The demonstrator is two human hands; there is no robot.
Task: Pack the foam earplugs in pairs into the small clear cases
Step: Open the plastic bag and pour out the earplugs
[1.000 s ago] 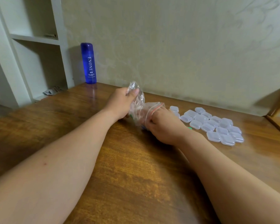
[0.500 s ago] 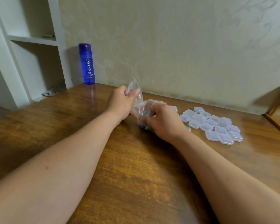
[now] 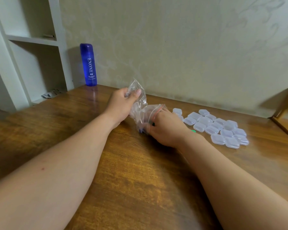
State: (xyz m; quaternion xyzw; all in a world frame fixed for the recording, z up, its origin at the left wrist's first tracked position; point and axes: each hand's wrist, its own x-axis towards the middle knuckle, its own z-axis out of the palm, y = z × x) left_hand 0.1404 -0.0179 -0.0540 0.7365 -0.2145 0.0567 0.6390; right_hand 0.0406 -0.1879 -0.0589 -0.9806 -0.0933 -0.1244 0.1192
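Observation:
My left hand (image 3: 121,104) grips the bottom end of a clear zip bag (image 3: 140,103) and holds it up over the wooden table (image 3: 123,171). The bag's red-edged mouth hangs down toward my right hand (image 3: 165,128), whose fingers are tucked in at the opening. What those fingers hold is hidden. A green earplug (image 3: 193,131) peeks out on the table beside my right wrist. Dark bits show at the bag's mouth near the table. Several small clear cases (image 3: 216,127) lie shut in a cluster to the right.
A tall blue bottle (image 3: 88,64) stands at the table's back left corner against the wall. A white shelf unit (image 3: 28,47) rises left of the table. A wooden chair edge (image 3: 286,113) shows at the far right.
My left hand has lifted the bag's end slightly higher. My right hand has shifted at the bag's mouth, and the red zip edge now shows above it.

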